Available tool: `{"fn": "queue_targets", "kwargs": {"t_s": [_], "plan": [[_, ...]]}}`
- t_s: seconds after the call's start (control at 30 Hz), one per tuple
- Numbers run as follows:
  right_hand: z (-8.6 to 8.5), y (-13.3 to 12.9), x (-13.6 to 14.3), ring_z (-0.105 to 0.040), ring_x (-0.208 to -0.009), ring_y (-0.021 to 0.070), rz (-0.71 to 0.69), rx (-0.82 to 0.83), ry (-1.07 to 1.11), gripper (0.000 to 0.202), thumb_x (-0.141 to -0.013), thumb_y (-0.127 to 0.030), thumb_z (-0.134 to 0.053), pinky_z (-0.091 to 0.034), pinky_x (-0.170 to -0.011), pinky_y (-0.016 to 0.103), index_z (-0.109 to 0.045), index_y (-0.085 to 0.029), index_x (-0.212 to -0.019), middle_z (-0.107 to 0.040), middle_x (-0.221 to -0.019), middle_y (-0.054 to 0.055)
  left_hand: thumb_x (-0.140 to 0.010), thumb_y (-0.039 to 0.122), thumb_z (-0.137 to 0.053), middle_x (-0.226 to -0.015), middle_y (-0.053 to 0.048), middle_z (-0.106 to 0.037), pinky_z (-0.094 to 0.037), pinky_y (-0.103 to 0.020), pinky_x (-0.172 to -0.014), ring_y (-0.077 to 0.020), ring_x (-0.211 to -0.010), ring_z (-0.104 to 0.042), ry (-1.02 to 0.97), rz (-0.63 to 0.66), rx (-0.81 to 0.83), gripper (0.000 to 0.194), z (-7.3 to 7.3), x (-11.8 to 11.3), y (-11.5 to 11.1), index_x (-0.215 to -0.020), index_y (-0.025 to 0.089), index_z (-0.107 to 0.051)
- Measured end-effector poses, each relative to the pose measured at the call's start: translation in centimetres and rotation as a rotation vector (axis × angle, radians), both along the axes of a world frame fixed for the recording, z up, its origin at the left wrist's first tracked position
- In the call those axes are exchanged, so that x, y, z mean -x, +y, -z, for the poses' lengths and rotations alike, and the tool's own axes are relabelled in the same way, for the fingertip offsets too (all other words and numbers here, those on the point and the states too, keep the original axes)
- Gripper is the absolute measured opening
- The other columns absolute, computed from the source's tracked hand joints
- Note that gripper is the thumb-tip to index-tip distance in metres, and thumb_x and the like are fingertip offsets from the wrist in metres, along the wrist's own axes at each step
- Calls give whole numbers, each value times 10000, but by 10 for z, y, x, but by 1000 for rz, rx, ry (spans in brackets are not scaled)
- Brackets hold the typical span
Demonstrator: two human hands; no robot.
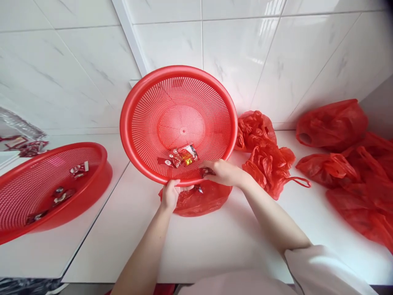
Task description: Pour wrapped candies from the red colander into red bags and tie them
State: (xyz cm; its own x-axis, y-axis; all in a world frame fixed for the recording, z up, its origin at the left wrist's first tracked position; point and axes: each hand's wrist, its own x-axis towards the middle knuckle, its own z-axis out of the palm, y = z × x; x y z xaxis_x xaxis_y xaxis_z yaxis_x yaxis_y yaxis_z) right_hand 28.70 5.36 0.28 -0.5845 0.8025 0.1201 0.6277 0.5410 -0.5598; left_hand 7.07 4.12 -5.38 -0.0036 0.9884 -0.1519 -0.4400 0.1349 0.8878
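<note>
Looks like packets are being handled: red basket gripped at the rim by left hand, dark packet seemingly pinched by right hand; steady tilt's needed next.

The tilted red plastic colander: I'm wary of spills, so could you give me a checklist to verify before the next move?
1. Left hand on the near rim of the red plastic colander: ok, thumb over the rim.
2. Colander level: not ok, tilted toward the person.
3. Wrapped packets inside the colander: ok, lying on its lower wall.
4. Right hand firm on the dark red item: cannot tell, fingers partly cover it.
5. Red plastic bag mouth open: cannot tell, partly hidden.
</note>
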Motion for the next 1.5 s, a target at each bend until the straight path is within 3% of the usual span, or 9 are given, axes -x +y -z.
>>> {"fn": "queue_targets", "kwargs": {"t_s": [0.23,0.43,0.57,0.73,0.83,1.0,1.23,1.4,1.5], "plan": [[-5,-8,2,-645,-825,147,-96,2,63,215,-839,-123,-617,-448,-731,254,-630,-202,-1038,-712,-955,25,-615,248,-617,-922,-71,-710,-609,-496,-728,-322,-983,-674,-17,-23,-11,254,-2,-1,3,-851,158,-603],[-9,-11,2,-650,-910,196,-104,-45,50,206,-905,-318,-618,-480,-779,309,-651,-193,-1066,-699,-1009,73,-606,254,-619,-902,-105,-727,-590,-503,-778,-350,-1009,-670,-16,10,-2,256,-2,-1,2,-827,126,-638],[0,-9,10,-648,-1002,225,-32,-122,160,289,-943,-322,-551,-505,-867,365,-613,-175,-1185,-673,-1120,111,-615,245,-648,-956,-91,-744,-572,-499,-826,-356,-1027,-668,-17,68,-19,349,-7,-11,-8,-945,137,-681],[13,-11,31,-574,-1204,277,130,-126,286,587,-936,-362,-554,-495,-953,436,-375,-152,-1455,-551,-1355,184,-690,247,-636,-1083,-90,-728,-549,-522,-880,-360,-1093,-645,-41,229,-17,445,-2,-29,-28,-1125,159,-666],[16,-11,38,-592,-1142,282,144,-129,308,580,-924,-356,-571,-503,-920,439,-411,-123,-1431,-600,-1265,187,-720,253,-635,-1090,-97,-725,-540,-532,-904,-363,-1113,-635,-12,299,-2,437,6,-34,-36,-1145,155,-666],[18,-1,31,-657,-767,194,129,190,552,577,-800,-360,-731,-547,-768,383,-549,-147,-1304,-692,-869,51,-738,266,-628,-1114,-98,-723,-545,-534,-910,-358,-1131,-627,-14,349,-25,467,12,-33,-35,-1194,166,-660],[14,5,23,-683,-1053,227,126,751,1267,442,-664,-291,-834,-504,-1010,417,-684,-191,-1068,-733,-1073,54,-723,276,-628,-1061,-122,-741,-565,-511,-868,-360,-1081,-657,-12,298,-22,450,4,-24,-23,-1138,111,-684],[9,3,24,-667,-1107,199,219,688,1402,469,-647,-213,-845,-517,-1008,349,-685,-201,-1088,-722,-1143,42,-672,256,-668,-933,-77,-759,-596,-474,-775,-359,-1020,-681,-3,174,-51,383,4,-16,-14,-1044,177,-718],[5,4,22,-714,-978,178,316,664,1416,362,-770,-342,-769,-591,-835,282,-665,-195,-1085,-735,-1083,54,-662,249,-669,-908,-59,-758,-598,-471,-757,-356,-1007,-683,-9,133,-54,354,7,-12,-10,-1008,201,-721]]}}
